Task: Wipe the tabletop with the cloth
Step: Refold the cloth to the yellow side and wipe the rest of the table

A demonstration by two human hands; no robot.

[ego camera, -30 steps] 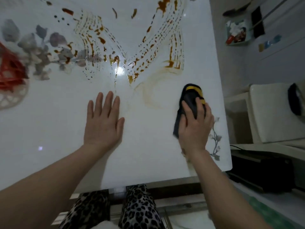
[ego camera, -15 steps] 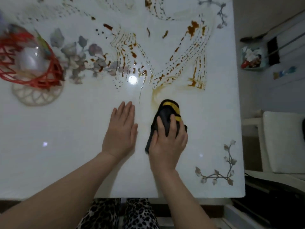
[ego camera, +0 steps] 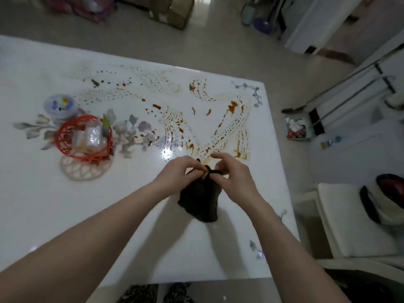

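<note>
Only clear packets [ego camera: 93, 136] inside red basket [ego camera: 65, 147]

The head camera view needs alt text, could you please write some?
Both hands, left hand and right hand, hold a dark cloth up above a white tabletop streaked with brown stains. A red basket sits at left.

red basket [ego camera: 84, 136] and tub [ego camera: 59, 105] block the tabletop's [ego camera: 76, 204] left.

Pale tiled floor [ego camera: 229, 47] surrounds the table, with a white chair [ego camera: 354, 221] at right.
</note>
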